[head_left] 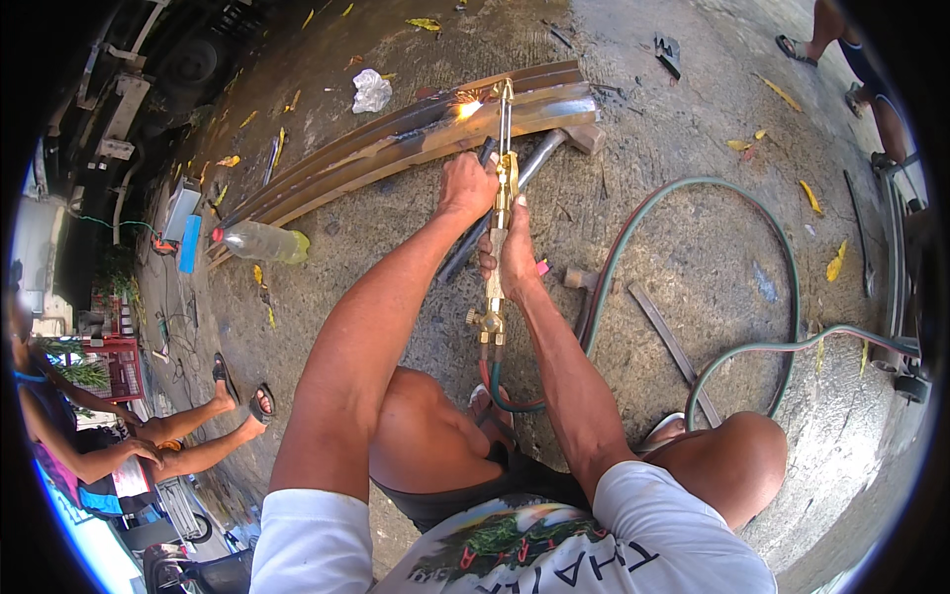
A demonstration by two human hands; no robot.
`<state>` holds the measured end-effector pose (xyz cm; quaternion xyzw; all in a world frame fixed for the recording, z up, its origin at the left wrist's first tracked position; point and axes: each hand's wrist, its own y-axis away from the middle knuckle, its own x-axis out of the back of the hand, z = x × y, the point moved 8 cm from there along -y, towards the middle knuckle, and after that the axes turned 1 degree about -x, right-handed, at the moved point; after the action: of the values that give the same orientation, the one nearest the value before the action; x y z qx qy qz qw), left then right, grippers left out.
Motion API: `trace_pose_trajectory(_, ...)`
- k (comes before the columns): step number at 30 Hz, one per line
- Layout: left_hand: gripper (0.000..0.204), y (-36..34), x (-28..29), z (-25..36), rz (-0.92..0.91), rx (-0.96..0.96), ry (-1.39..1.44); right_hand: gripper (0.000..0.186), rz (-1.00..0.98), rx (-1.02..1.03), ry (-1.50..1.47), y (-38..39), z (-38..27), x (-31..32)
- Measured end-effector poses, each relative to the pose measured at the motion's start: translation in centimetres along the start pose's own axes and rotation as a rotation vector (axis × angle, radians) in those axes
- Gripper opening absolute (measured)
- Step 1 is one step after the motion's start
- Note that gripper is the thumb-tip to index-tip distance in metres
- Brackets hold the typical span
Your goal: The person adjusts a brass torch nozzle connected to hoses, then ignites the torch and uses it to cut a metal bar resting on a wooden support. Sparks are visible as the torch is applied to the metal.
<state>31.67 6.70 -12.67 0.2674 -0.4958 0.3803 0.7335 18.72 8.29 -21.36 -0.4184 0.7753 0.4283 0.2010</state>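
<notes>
My right hand (515, 249) is wrapped around the handle of a brass cutting torch (507, 183), its tip over the steel beam. My left hand (467, 186) is closed beside the torch's middle, with a short dark rod (486, 150) sticking up from the fist; the rest of it is hidden. Orange sparks and a bright glow (467, 107) show on the long rusty steel beam (396, 139), just left of the tip. Beneath the torch lies a sledgehammer (586, 139), its shaft slanting down-left past my hands.
Green and red hoses (797, 262) loop over the concrete on the right. A flat metal bar (675, 342) lies near my feet. A plastic bottle (262, 243) rests by the beam's left end, and crumpled clear plastic (371, 91) lies beyond it. A person (148, 445) sits at left; another's legs (876, 99) show at upper right.
</notes>
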Motion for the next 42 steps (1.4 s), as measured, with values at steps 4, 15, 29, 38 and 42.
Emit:
trace_pose_trajectory(4,0.040,0.0,-0.1,-0.1,0.002,0.010,0.022,0.072,0.007,0.008,0.002,-0.1,0.0,0.1)
trace_pose_trajectory(15,0.042,0.2,0.3,0.3,-0.027,0.039,0.045,0.069,-0.003,0.008,0.002,-0.1,0.0,0.1)
trace_pose_trajectory(29,0.041,0.5,0.7,0.7,0.032,-0.010,0.017,0.067,-0.006,-0.010,-0.028,-0.1,0.1,0.1)
trace_pose_trajectory(38,0.042,0.3,0.5,0.0,0.013,0.025,0.042,0.068,0.006,0.003,-0.004,-0.3,0.3,0.0)
trace_pose_trajectory(42,0.043,0.3,0.5,-0.2,0.019,0.006,0.001,0.067,0.031,0.012,0.034,-0.4,0.2,0.2)
